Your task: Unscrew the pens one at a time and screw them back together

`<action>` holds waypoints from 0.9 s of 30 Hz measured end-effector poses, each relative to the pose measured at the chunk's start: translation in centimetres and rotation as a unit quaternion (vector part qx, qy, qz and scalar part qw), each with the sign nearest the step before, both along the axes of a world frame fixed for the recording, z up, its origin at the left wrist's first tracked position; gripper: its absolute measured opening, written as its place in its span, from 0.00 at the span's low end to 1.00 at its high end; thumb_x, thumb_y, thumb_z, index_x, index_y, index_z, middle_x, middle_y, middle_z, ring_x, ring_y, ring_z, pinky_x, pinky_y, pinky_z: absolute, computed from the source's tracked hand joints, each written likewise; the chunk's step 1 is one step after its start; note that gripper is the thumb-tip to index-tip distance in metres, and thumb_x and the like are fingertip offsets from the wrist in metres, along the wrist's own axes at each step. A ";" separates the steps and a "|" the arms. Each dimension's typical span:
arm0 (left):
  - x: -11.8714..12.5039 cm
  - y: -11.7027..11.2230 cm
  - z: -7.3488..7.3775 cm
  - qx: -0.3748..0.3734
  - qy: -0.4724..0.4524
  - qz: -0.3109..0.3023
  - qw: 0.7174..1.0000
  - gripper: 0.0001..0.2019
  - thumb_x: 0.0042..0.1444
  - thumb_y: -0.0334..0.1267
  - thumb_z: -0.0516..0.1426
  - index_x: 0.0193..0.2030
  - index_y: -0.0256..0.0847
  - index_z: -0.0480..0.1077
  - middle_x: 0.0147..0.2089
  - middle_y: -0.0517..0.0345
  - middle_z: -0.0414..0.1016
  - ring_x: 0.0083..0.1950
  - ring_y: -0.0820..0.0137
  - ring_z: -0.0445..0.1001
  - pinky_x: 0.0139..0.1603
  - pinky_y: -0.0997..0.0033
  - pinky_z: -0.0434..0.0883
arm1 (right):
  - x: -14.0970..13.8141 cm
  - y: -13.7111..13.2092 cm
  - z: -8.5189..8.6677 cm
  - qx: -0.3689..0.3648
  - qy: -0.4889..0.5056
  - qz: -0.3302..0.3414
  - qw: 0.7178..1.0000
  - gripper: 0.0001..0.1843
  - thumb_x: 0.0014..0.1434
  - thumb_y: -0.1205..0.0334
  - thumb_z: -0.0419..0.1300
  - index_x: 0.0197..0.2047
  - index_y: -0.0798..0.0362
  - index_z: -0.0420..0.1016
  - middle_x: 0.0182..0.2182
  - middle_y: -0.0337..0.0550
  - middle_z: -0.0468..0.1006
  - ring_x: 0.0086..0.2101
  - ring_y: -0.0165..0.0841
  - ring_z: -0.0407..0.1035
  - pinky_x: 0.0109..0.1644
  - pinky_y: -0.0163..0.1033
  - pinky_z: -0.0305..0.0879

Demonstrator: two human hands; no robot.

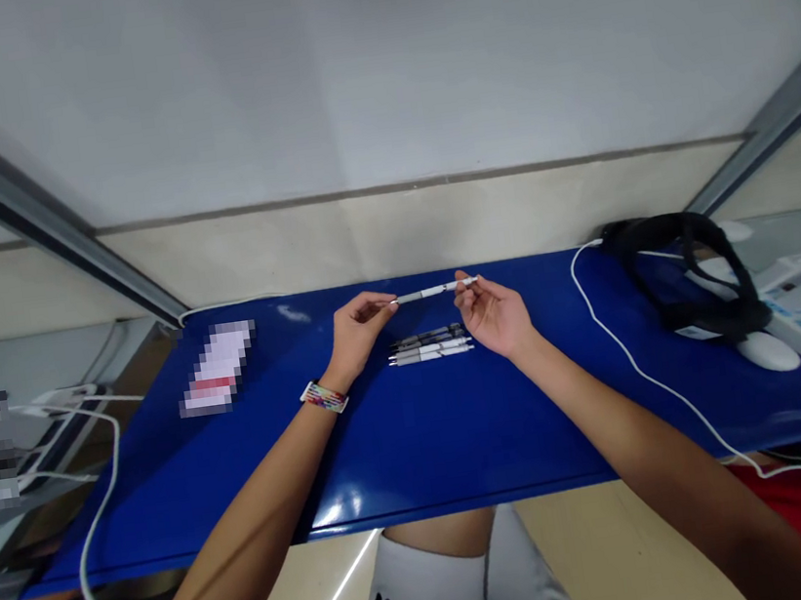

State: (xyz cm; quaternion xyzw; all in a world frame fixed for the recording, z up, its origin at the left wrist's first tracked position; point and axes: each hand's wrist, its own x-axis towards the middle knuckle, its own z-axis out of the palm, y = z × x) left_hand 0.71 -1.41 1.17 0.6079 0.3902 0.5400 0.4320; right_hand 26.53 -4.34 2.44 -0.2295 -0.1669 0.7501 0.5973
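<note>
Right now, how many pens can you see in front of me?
At least 4: one held pen between your left hand and right hand; two white pens and a dark pen side by side on the blue table. Those lie close, so more may be hidden.

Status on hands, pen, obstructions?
Left grip and right grip pinching opposite ends of one pen. Pen held roughly crosswise. Other pens lying close by on blue table; nothing seen blocking.
</note>
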 end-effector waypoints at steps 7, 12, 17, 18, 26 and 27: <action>-0.1 0.0 0.0 0.004 -0.001 0.008 1.000 0.14 0.56 0.48 0.73 0.44 0.42 0.84 0.41 0.53 0.86 0.42 0.64 0.83 0.49 0.62 0.79 | -0.2 0.1 -0.2 -0.025 0.013 0.001 1.000 0.08 0.67 0.70 0.60 0.48 0.54 0.78 0.34 0.42 0.82 0.31 0.26 0.77 0.38 0.27 0.80; -0.1 0.1 0.0 0.007 0.007 0.009 1.000 0.15 0.56 0.49 0.73 0.44 0.42 0.84 0.41 0.53 0.86 0.43 0.64 0.83 0.49 0.62 0.79 | -0.3 -0.1 0.0 -0.017 0.008 -0.004 1.000 0.12 0.69 0.66 0.60 0.54 0.55 0.79 0.38 0.45 0.84 0.34 0.29 0.78 0.41 0.32 0.82; 0.0 0.1 -0.1 0.005 0.002 0.006 1.000 0.15 0.56 0.48 0.73 0.44 0.42 0.84 0.40 0.53 0.86 0.42 0.65 0.82 0.48 0.63 0.78 | -0.2 0.0 -0.1 -0.024 0.026 -0.006 0.999 0.11 0.69 0.69 0.59 0.52 0.54 0.78 0.36 0.43 0.83 0.32 0.28 0.78 0.38 0.31 0.82; 0.0 0.1 -0.1 0.005 0.001 0.005 1.000 0.15 0.56 0.48 0.73 0.44 0.42 0.85 0.40 0.53 0.86 0.42 0.65 0.82 0.48 0.64 0.78 | -0.2 0.1 -0.1 -0.026 0.030 -0.005 0.999 0.11 0.69 0.70 0.58 0.51 0.54 0.78 0.35 0.43 0.82 0.31 0.28 0.77 0.37 0.31 0.82; 0.0 0.0 0.0 0.009 0.008 0.009 1.000 0.15 0.56 0.49 0.73 0.43 0.42 0.84 0.41 0.52 0.86 0.42 0.64 0.83 0.48 0.62 0.79 | -0.3 0.1 -0.3 -0.022 0.015 -0.011 1.000 0.12 0.68 0.69 0.59 0.53 0.55 0.78 0.36 0.44 0.83 0.33 0.29 0.78 0.39 0.31 0.82; 0.0 0.0 0.0 0.009 0.009 0.009 1.000 0.15 0.56 0.49 0.73 0.43 0.42 0.84 0.40 0.53 0.86 0.42 0.64 0.83 0.48 0.62 0.79 | -0.3 0.0 -0.3 -0.017 0.010 -0.012 1.000 0.13 0.69 0.68 0.59 0.54 0.55 0.78 0.36 0.44 0.84 0.33 0.29 0.78 0.39 0.31 0.82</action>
